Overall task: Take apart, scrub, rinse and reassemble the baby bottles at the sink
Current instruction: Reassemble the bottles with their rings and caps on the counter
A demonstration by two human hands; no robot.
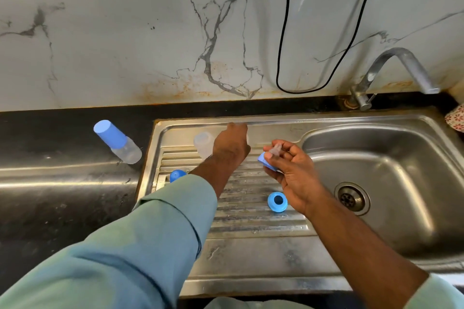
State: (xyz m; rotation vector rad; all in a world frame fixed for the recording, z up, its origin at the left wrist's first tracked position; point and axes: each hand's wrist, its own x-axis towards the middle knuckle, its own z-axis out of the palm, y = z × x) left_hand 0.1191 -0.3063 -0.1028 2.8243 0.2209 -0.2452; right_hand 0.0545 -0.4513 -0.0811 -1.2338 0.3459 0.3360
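While one bottle (118,142) stands capped and untouched on the dark tabletop (62,198), the step in hand looks like disassembly. The right hand (292,170) pinches a clear teat (276,148) seated in a blue collar (266,162), fingers curled round both. The left hand (232,144) reaches over the ribbed drainboard (251,211) beside a clear, open bottle body (204,144); whether it grips anything, I cannot tell. A second blue ring (277,202) lies flat on the drainboard, and a blue cap (177,175) peeks out by the sleeve. Next, I judge, the teat must be pushed out of its collar, which calls for both hands.
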